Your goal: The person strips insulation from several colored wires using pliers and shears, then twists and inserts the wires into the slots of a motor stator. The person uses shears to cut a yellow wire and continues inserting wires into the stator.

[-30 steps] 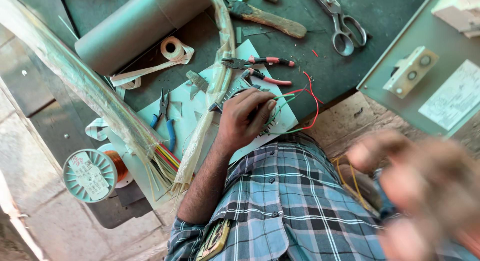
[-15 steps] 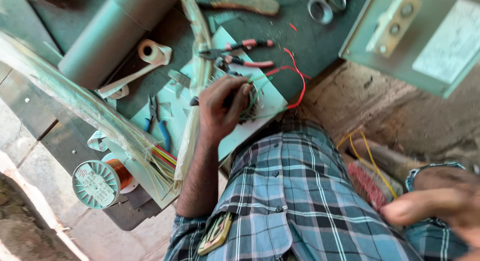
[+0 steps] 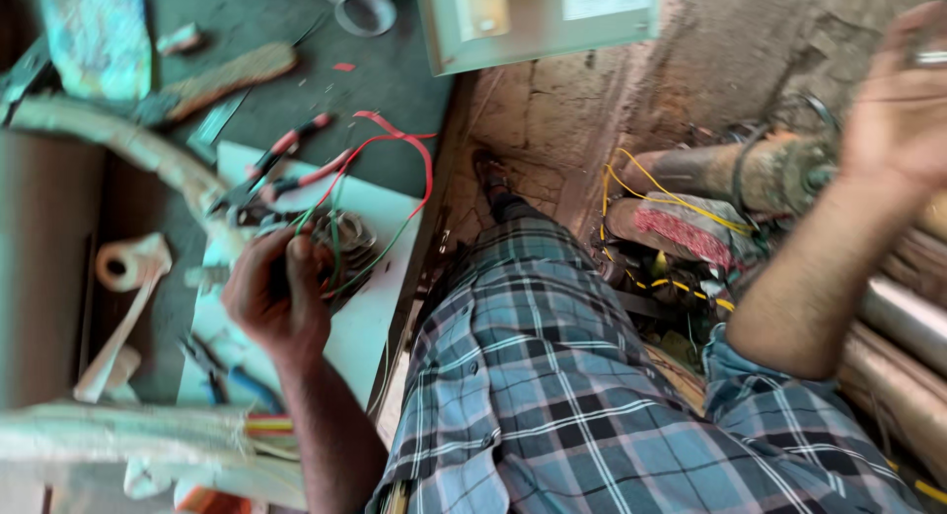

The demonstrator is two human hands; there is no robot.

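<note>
Left hand [image 3: 279,295] stays clamped on wire bundle [image 3: 340,240] — right hand [image 3: 903,105] has risen, fingers apart.

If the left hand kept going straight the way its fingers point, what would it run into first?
The left hand already has its fingers on the green and red wires over the coil. Pushed further, it would probably press into that coil, then the red-handled pliers, though blur leaves depth unclear.

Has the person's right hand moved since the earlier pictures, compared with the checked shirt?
Yes. The right hand has risen from low beside the blue checked shirt to high above it, open, holding nothing.
</note>
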